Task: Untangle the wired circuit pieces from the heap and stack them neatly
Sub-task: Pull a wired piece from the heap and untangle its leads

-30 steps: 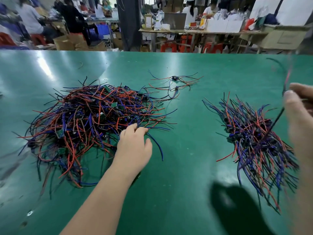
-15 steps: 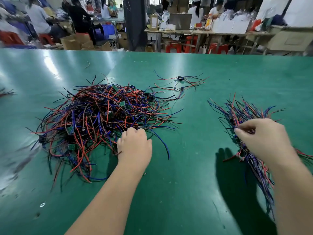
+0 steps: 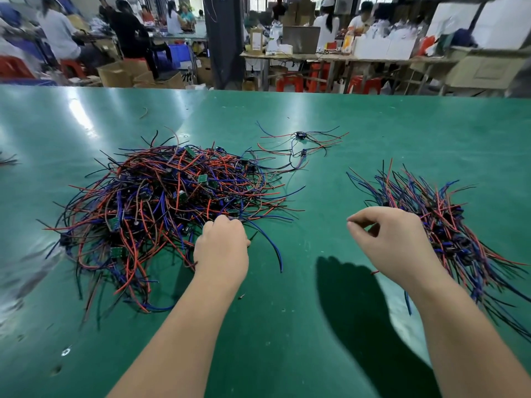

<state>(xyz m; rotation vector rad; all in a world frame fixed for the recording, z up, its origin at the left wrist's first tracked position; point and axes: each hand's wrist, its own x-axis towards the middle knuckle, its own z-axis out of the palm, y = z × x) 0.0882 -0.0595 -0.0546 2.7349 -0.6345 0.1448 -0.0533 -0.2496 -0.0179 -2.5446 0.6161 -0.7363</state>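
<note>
Dark pillar (image 3: pixel 224 41): upright, back centre, beyond the far edge of a glossy green table (image 3: pixel 373 133).
Left of pillar: blue crate (image 3: pixel 178 53), near; open cardboard boxes (image 3: pixel 115 73) on the floor, further left; red stool (image 3: pixel 70 67); seated person in a pale top (image 3: pixel 57 33), blurred; person in a black top (image 3: pixel 128 30).
Right of pillar: long workbench (image 3: pixel 330 57); tall brown carton (image 3: pixel 256 38) on it, nearest the pillar; grey panel (image 3: pixel 301 38) next; white boxes (image 3: pixel 382 48) beyond.
Under that bench: red stools (image 3: pixel 290 83).
Far right of pillar: large tan cardboard carton (image 3: pixel 485 71); white boards (image 3: pixel 502 21) above it.

Tangled heap (image 3: pixel 161 196) left, seemingly neater stack (image 3: pixel 439 225)
</note>
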